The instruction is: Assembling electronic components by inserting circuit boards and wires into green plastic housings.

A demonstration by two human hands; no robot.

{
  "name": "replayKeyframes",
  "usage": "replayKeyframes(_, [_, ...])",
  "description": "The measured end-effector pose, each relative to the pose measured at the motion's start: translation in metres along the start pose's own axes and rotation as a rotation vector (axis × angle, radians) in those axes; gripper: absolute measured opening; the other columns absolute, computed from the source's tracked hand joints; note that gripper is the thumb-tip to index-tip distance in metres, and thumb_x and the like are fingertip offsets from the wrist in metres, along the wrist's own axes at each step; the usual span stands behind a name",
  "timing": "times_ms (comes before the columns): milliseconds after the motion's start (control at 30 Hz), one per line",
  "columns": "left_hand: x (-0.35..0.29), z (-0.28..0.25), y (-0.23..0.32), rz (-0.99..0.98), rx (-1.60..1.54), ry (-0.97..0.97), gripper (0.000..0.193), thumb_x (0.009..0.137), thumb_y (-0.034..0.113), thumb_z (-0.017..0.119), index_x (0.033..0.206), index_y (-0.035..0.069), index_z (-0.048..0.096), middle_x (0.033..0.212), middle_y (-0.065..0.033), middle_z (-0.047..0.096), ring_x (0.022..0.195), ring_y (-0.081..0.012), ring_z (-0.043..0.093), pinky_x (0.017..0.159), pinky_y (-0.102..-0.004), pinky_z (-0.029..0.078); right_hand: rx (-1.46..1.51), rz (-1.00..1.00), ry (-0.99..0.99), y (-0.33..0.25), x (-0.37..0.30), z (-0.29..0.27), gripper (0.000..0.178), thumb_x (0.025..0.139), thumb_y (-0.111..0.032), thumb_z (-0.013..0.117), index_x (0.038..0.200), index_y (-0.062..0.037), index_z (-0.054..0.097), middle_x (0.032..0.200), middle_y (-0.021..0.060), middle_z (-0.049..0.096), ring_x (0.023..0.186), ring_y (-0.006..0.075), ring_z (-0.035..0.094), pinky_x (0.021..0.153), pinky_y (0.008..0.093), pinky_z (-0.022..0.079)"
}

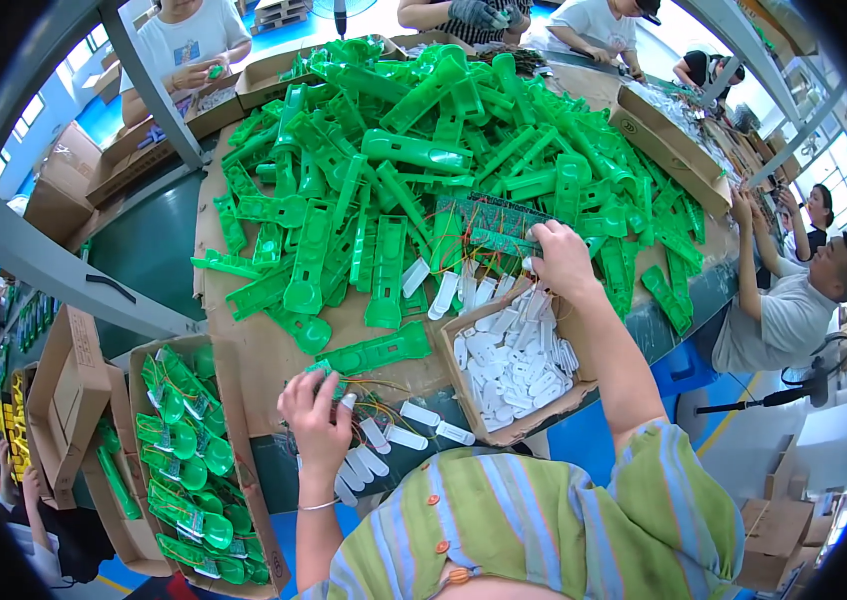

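My left hand [316,420] rests at the near edge of the table, fingers spread, with fingertips at a small green circuit board [328,368]. Thin coloured wires run beside it to several white plastic tabs [372,460]. Just beyond lies a green plastic shell [374,352]. Over to the right, my right hand [561,258] has thumb and index finger closed at the end of a green circuit board panel [504,224]; the exact grip is partly hidden. Wires hang from this panel to more white tabs [444,296]. Under my right forearm stands a carton of loose white plastic pieces [519,375].
A large heap of green shells [414,150] covers the far table. At left, a long carton [269,530] holds shells fitted with boards. Cardboard trays [674,150] line the far right edge. A metal post [64,255] stands left. Several people work around.
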State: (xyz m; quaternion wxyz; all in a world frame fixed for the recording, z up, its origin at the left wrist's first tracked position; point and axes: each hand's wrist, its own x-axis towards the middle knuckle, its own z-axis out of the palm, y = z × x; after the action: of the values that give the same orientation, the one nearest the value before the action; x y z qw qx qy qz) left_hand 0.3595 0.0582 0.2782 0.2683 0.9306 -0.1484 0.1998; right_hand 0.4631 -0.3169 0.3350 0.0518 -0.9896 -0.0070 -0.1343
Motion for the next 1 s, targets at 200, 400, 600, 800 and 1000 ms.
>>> replayKeyframes(200, [0.017, -0.019, 0.008, -0.051, -0.055, 0.154, 0.032, 0.068, 0.000, 0.060, 0.100, 0.002, 0.060, 0.107, -0.0146, 0.053, 0.104, -0.0310, 0.049, 0.090, -0.0404, 0.038, 0.265, -0.166, 0.344, -0.010, 0.009, -0.033, 0.013, 0.068, 0.003, 0.062, 0.080, -0.0010, 0.057, 0.081, 0.0109, 0.057, 0.077, 0.0248, 0.059, 0.067, 0.0342, 0.047])
replayKeyframes(400, [0.027, -0.029, 0.020, -0.014, -0.188, 0.275, 0.027, 0.073, 0.005, 0.061, 0.100, 0.002, 0.060, 0.101, -0.0139, 0.054, 0.095, -0.0311, 0.051, 0.083, -0.0401, 0.043, 0.733, -0.234, 0.329, -0.049, 0.017, -0.075, 0.021, 0.068, 0.008, 0.061, 0.086, 0.0002, 0.055, 0.078, 0.0088, 0.060, 0.070, 0.0166, 0.059, 0.065, 0.0280, 0.048])
replayKeyframes(600, [0.072, -0.068, 0.076, 0.215, 0.007, 0.510, 0.030, 0.074, 0.008, 0.064, 0.103, 0.000, 0.060, 0.098, -0.0121, 0.055, 0.091, -0.0285, 0.052, 0.075, -0.0373, 0.044, 0.498, -0.839, 0.461, -0.111, -0.010, -0.078, 0.026, 0.068, 0.005, 0.062, 0.092, -0.0008, 0.056, 0.081, 0.0123, 0.056, 0.068, 0.0288, 0.055, 0.057, 0.0387, 0.045])
replayKeyframes(800, [0.064, -0.069, 0.073, 0.345, 0.073, 0.224, 0.033, 0.071, 0.003, 0.063, 0.104, 0.003, 0.063, 0.090, -0.0093, 0.051, 0.080, -0.0244, 0.052, 0.068, -0.0361, 0.044, 0.506, -0.943, 0.426, -0.139, -0.029, -0.076, 0.020, 0.065, 0.000, 0.066, 0.083, 0.0000, 0.057, 0.078, 0.0085, 0.054, 0.066, 0.0230, 0.053, 0.054, 0.0334, 0.043])
replayKeyframes(1000, [0.064, -0.071, 0.074, 0.489, 0.119, 0.232, 0.033, 0.069, 0.004, 0.063, 0.102, 0.000, 0.062, 0.089, -0.0099, 0.052, 0.076, -0.0238, 0.053, 0.066, -0.0354, 0.045, 0.511, -0.921, 0.430, -0.147, -0.043, -0.076, 0.016, 0.061, -0.004, 0.065, 0.076, -0.0025, 0.059, 0.077, 0.0055, 0.050, 0.064, 0.0214, 0.050, 0.056, 0.0331, 0.041])
